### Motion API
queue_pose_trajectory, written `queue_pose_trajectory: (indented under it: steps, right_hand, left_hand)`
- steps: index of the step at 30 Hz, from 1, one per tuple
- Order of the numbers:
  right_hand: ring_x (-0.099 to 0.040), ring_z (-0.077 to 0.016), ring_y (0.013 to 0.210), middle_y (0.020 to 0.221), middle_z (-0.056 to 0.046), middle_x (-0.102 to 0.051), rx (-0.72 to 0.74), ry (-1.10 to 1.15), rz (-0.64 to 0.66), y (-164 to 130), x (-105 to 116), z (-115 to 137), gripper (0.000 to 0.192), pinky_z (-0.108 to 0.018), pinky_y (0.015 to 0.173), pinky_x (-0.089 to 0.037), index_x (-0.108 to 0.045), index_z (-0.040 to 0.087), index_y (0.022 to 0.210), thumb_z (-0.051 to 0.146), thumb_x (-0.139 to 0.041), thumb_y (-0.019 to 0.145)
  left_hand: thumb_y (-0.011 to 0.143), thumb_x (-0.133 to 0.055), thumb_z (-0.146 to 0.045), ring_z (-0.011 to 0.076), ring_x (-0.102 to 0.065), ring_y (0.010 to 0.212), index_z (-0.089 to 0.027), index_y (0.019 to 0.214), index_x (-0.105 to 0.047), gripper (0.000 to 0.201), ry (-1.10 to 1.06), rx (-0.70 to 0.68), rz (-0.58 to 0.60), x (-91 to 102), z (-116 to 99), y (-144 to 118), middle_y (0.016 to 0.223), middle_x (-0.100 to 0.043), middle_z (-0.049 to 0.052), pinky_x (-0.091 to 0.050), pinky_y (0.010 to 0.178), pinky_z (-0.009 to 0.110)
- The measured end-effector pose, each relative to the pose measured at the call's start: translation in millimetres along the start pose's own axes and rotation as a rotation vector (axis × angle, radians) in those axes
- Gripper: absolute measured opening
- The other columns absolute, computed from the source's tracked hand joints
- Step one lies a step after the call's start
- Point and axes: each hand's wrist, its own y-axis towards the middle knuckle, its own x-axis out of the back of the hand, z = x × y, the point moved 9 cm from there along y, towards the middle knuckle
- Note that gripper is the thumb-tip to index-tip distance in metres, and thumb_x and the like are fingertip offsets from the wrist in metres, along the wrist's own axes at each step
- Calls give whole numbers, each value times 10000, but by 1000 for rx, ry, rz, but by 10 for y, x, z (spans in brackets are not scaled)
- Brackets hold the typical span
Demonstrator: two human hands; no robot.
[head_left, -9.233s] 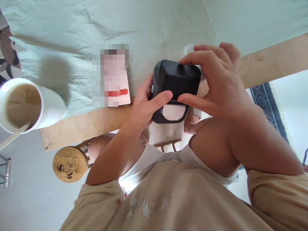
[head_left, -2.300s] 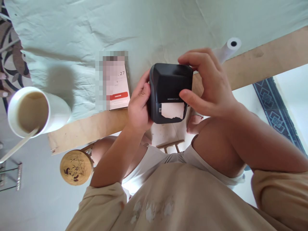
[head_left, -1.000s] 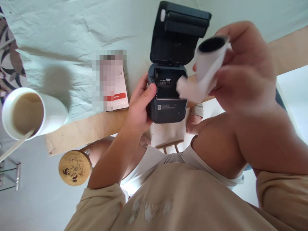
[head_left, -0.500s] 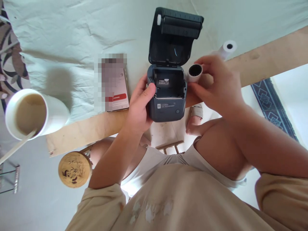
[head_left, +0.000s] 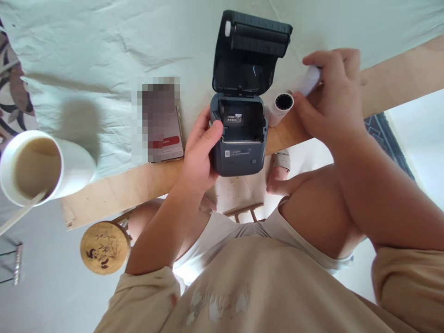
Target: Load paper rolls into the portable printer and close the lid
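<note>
My left hand [head_left: 201, 152] grips the left side of a dark label printer [head_left: 239, 157], its thumb over the rim. The printer's lid [head_left: 243, 69] stands raised, and the paper bay inside holds no roll. Just right of the printer, a white roll with a dark, toothed core [head_left: 277, 113] stands upright on the table edge. My right hand [head_left: 335, 92] is closed around a second white paper roll [head_left: 311, 79], which looks tilted. Fingers hide part of that roll.
A phone [head_left: 166, 138], partly pixelated, lies left of the printer on the pale tablecloth [head_left: 114, 41]. Farther left stands a white cup [head_left: 74, 164] of brown drink with a stick in it. A round wooden stool [head_left: 104, 247] is below the wooden table edge [head_left: 138, 187].
My right hand has let go of the roll beside the printer and moved up and right to the second roll. That roll now leans in my fingers. My left hand still holds the printer.
</note>
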Motion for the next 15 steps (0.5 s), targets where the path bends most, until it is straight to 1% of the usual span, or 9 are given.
queue_pose_trajectory:
  steps: [4,6,7,9,11,12,13,14,15]
  right_hand:
    - [-655,-236,1020,1149,-111,-625,-68,-2,-18,9,-40,-31,612,-376,848,-569,-635,278,1290,105,-707,708]
    - [-655,-177,860,1147,-60,-647,-169,195,-74,30,-2,-141,722,-317,703,-541,-557,325,1333,62,-673,671]
    - [-643,-150,784,1133,-43,-657,-244,337,-110,40,7,-232,704,-288,617,-506,-525,333,1322,73,-643,679]
    - [-630,-129,678,1065,-45,-678,-405,584,-145,45,-38,-413,528,-255,484,-428,-507,302,1227,135,-557,728]
    - [-646,-139,650,984,-56,-687,-461,702,-157,47,-51,-443,368,-242,428,-395,-515,269,1116,188,-493,759]
    - [-654,-140,655,961,-51,-685,-414,719,-177,49,-2,-370,346,-244,432,-416,-534,264,1103,199,-483,767]
    - [-676,-146,720,981,-42,-683,-310,749,-208,46,82,-227,363,-252,472,-472,-563,271,1123,198,-511,772]
    - [-682,-147,781,1002,-27,-674,-138,764,-277,19,231,-15,424,-266,532,-526,-598,290,1176,190,-528,770]
    - [-688,-171,969,1188,-18,-650,6,703,-273,-28,319,226,498,-327,735,-621,-635,313,1251,171,-542,783]
  left_hand:
    - [933,-656,-411,217,-702,984,-246,1102,-672,236,-9,-15,-30,36,4,0,1074,-738,22,-581,827,339]
    - [920,-683,-401,190,-706,965,-266,1072,-693,204,-21,-22,-50,56,3,-4,1045,-744,-10,-568,811,293]
    - [917,-690,-394,182,-707,955,-267,1066,-700,196,-29,-25,-51,59,2,-4,1039,-744,-15,-568,807,283]
    - [913,-695,-379,174,-709,926,-256,1063,-706,194,-43,-29,-40,52,-1,-2,1029,-743,-8,-579,805,278]
    - [914,-693,-376,166,-711,906,-241,1066,-703,204,-57,-35,-41,56,-3,2,1026,-739,-3,-588,793,267]
    - [913,-694,-365,160,-712,899,-238,1071,-700,203,-65,-35,-38,56,-1,2,1026,-737,-4,-590,784,258]
    - [917,-691,-360,154,-713,894,-236,1082,-697,206,-71,-33,-38,56,3,2,1027,-734,-5,-589,777,250]
    - [919,-692,-357,150,-715,891,-235,1090,-694,210,-76,-33,-39,56,5,-1,1029,-732,-8,-589,772,246]
    - [921,-693,-360,151,-719,902,-235,1095,-692,215,-76,-32,-40,57,7,-6,1043,-731,-10,-591,782,248]
